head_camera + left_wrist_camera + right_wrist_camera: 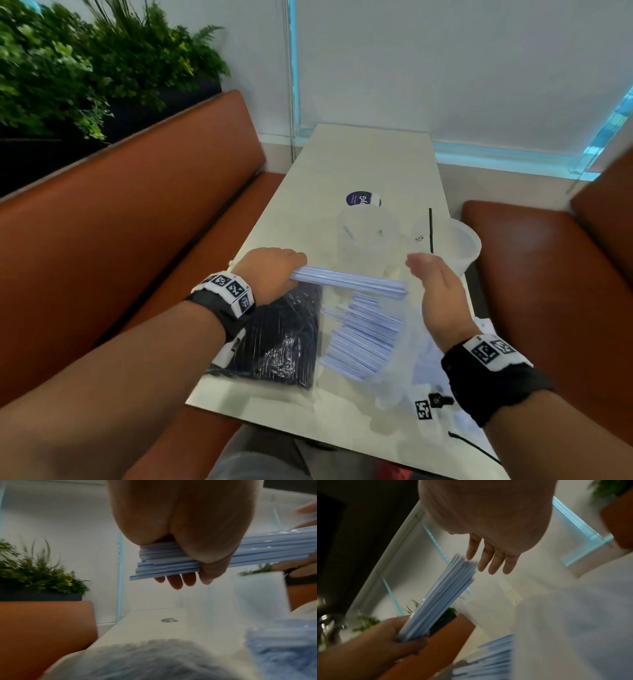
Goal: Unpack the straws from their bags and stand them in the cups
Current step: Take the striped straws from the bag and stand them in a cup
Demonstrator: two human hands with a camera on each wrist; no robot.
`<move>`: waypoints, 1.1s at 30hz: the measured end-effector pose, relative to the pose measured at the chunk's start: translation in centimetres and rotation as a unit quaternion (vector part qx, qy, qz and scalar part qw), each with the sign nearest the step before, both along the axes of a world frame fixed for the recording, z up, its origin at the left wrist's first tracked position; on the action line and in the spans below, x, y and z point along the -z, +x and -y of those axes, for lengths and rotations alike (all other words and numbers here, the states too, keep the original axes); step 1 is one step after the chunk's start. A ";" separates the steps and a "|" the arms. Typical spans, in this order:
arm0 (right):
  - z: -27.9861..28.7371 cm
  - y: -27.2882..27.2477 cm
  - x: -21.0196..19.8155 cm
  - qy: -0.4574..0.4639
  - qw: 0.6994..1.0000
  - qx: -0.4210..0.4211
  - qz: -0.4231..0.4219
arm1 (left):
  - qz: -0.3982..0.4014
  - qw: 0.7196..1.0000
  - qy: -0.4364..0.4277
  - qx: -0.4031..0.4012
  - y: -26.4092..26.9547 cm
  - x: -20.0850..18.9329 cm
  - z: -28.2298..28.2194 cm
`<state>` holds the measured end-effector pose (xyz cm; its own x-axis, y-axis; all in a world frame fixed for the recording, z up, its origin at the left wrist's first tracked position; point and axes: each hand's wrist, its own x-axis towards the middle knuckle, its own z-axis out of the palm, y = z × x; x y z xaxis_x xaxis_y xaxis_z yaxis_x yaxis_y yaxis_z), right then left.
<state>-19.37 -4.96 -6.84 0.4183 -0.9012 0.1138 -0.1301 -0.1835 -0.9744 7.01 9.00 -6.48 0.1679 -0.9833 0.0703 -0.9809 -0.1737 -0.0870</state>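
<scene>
My left hand (274,270) grips one end of a bundle of blue-striped white straws (349,279), held level above the table. In the left wrist view the fingers (176,581) curl round that bundle (171,559). My right hand (435,284) is flat with straight fingers (493,561) at the bundle's free end (462,566). More striped straws (363,335) lie in an open clear bag. A bag of black straws (277,342) lies under my left wrist. Two clear cups stand beyond: the left cup (368,233) holds a striped straw, the right cup (448,243) a black straw (431,229).
The narrow white table (342,164) runs between two orange bench seats (137,219). A purple round sticker (359,198) lies behind the cups. A tag marker and a black cable (472,445) lie by the near right edge. Plants stand behind the left bench.
</scene>
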 end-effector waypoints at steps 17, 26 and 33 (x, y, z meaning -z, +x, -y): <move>1.6 0.3 -1.1 0.280 0.943 0.028 0.179 | -0.479 0.839 -0.257 -0.007 -9.4 -5.5 5.7; 0.2 3.2 -1.9 0.361 0.910 -0.063 0.193 | -0.788 0.472 -0.396 0.016 -12.8 -7.8 8.8; 1.2 2.5 -0.9 -0.049 0.969 -0.204 -0.128 | -0.807 0.452 -0.381 -0.015 -12.1 -6.6 9.1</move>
<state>-16.83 -6.20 -5.90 0.7633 -0.6450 0.0370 -0.2615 -0.3608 -0.8952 -5.08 -0.07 0.15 0.6171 -0.7726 0.1488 0.3429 0.4343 0.8330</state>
